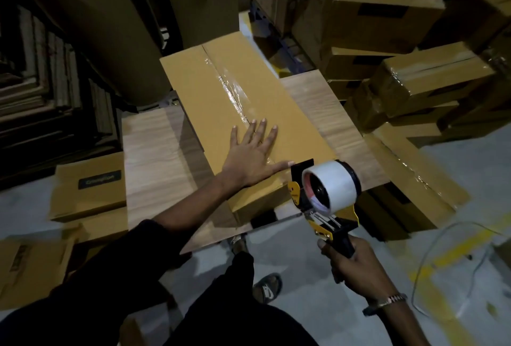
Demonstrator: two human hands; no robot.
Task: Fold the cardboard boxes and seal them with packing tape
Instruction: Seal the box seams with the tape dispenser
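Hands: left (253, 156) flattens box (221, 102), right (356, 265) hides dispenser (329, 193) handle.

The left hand (253, 156) lies flat, palm down, fingers spread and straight, arm reaching far. The right hand (352, 265), near and to the right, is clenched round a handle.

Flat left hand (253, 153) on box (215, 91)

- The box (221, 102) is long, flat and brown. It lies closed on a wood table, with shiny clear tape along its middle seam.
- The tape gun (329, 193) is yellow and black with a white roll, at the box's near end.
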